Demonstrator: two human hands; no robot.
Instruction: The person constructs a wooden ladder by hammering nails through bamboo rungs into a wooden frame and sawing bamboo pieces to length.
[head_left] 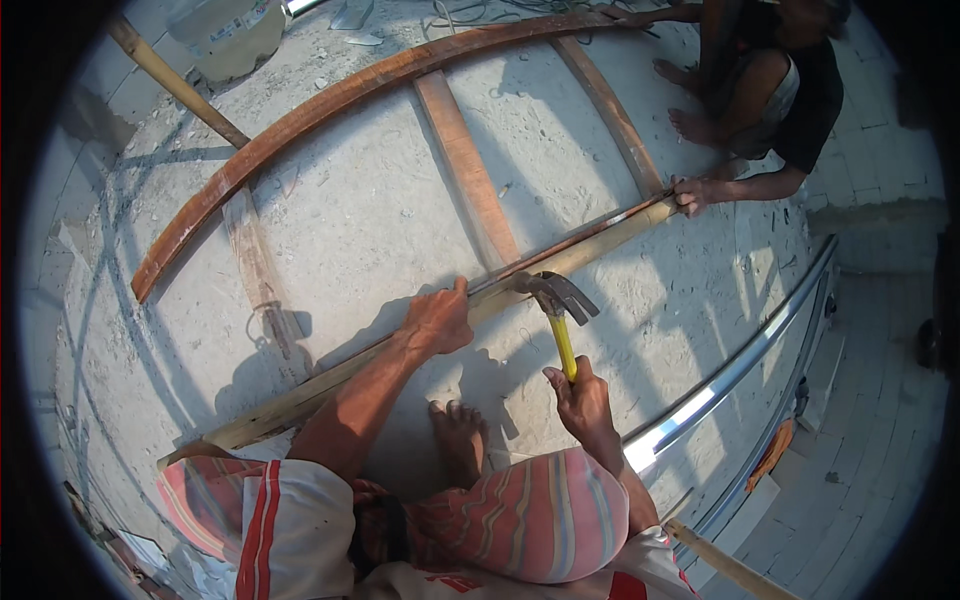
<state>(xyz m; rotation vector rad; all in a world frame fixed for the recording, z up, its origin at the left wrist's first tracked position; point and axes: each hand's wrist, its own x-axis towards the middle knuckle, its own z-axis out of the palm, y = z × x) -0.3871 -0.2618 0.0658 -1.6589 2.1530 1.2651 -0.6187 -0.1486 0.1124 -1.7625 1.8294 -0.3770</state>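
Note:
A claw hammer (563,345) with a yellow handle and dark metal head is gripped in my right hand (585,405). Its head is over a long pale wooden pole (615,233) that runs slantwise across the floor; I cannot tell whether they touch. My left hand (438,318) is closed around the pole, left of the hammer, its fingertips partly hidden. Along the pole's far side lies a thin reddish strip (560,246). A wooden crosspiece (468,165) meets the strip close to the hammer head and leads back to a curved wooden beam (330,100).
At the upper right a crouching person (745,100) holds the pole's far end and the curved beam. Another crosspiece (610,115) spans the frame. Shiny metal tubes (690,410) lie at the right. A stick (185,90) and a pale container (230,40) are at the upper left.

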